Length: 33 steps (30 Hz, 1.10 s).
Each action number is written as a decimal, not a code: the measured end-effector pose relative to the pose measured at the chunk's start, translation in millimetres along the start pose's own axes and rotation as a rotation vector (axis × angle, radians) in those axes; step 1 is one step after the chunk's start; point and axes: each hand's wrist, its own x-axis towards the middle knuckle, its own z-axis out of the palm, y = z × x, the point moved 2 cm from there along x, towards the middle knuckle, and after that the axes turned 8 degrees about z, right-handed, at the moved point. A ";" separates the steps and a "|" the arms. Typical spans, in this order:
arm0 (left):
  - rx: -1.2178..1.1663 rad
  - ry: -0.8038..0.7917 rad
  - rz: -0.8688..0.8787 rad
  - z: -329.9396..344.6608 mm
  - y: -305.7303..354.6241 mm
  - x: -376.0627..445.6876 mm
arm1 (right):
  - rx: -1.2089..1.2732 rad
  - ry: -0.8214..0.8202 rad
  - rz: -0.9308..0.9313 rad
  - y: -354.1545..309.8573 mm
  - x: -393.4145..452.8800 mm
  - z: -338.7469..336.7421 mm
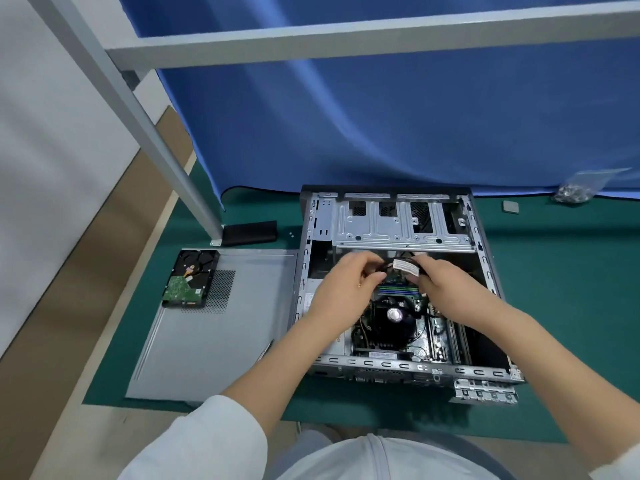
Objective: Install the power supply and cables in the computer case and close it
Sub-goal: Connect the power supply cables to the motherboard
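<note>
An open grey computer case (403, 367) lies flat on the green mat, its motherboard and black CPU fan (393, 315) exposed. Both hands are inside it, just below the drive cage (398, 221). My left hand (343, 284) and my right hand (441, 282) together hold a black cable bundle with a white label (405, 266) above the motherboard, fingers curled round it from either side. Where the cable runs is hidden by my hands.
The grey side panel (214, 341) lies left of the case with a hard drive (190, 278) on its top corner. A black strip (249, 232) sits by the frame leg. A bag of screws (578, 192) and a small grey piece (510, 206) lie at the back right.
</note>
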 end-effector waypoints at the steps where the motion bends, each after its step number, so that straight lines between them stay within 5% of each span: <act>1: 0.050 0.043 0.013 -0.8 -5.6 -1.7 | 0.016 -0.014 0.004 3.1 -0.2 -0.4; 4: 0.142 0.019 0.117 -2.6 -15.4 -3.2 | 0.104 -0.085 -0.015 6.5 4.3 0.9; 8: -0.045 -0.154 0.099 1.3 -15.3 7.0 | 0.420 -0.276 -0.036 -5.9 15.0 2.3; 12: -0.190 -0.035 -0.042 0.4 -22.4 15.2 | 0.741 -0.394 0.078 -4.0 18.7 3.1; 15: -0.162 0.046 -0.167 -1.9 -29.4 21.7 | 0.568 -0.341 0.145 3.7 20.3 5.4; 18: -0.050 0.035 -0.306 -12.7 -43.2 29.7 | 0.546 -0.315 0.268 4.5 21.8 20.3; 23: 0.388 -0.226 -0.373 -32.7 -67.0 33.1 | 0.885 -0.504 0.456 -22.0 15.2 67.5; 29: 0.517 -0.177 -0.276 -37.1 -74.4 23.9 | 0.882 -0.568 0.524 -41.1 17.0 89.8; 33: 0.497 -0.112 -0.211 -40.3 -75.1 25.2 | 1.142 -0.659 0.563 -45.2 15.0 90.5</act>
